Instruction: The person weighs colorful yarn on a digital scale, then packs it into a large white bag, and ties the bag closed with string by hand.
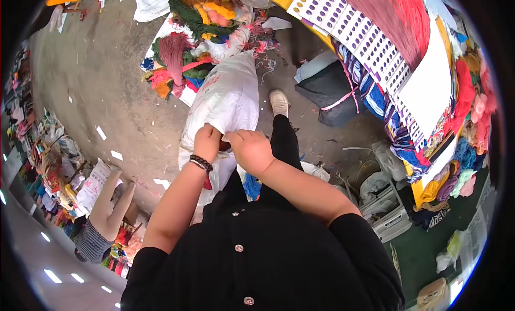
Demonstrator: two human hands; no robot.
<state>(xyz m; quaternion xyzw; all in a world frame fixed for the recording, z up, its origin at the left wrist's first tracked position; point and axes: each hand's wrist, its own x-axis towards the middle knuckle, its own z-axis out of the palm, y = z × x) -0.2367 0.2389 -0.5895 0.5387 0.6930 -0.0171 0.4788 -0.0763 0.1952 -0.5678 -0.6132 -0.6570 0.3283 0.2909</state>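
A bulging white woven sack [228,91] with faint red print stands in front of my legs. My left hand [206,141], with a dark beaded bracelet at the wrist, is closed on the sack's gathered top. Close beside it, my right hand [250,149] is bent over the same edge, its fingers closed on the white material. A small dark gap shows between the two hands. Most of my fingertips are hidden. Loose white sack material hangs below my hands, and blue yarn [251,186] shows between my legs.
Beyond the sack lies a pile of coloured yarn hanks [174,56]. A yellow-edged table [418,193] on the right carries a white card with purple dots [357,35] and red thread. Another person [104,225] is at the left beside heaped bags. A grey crate [386,217] stands right.
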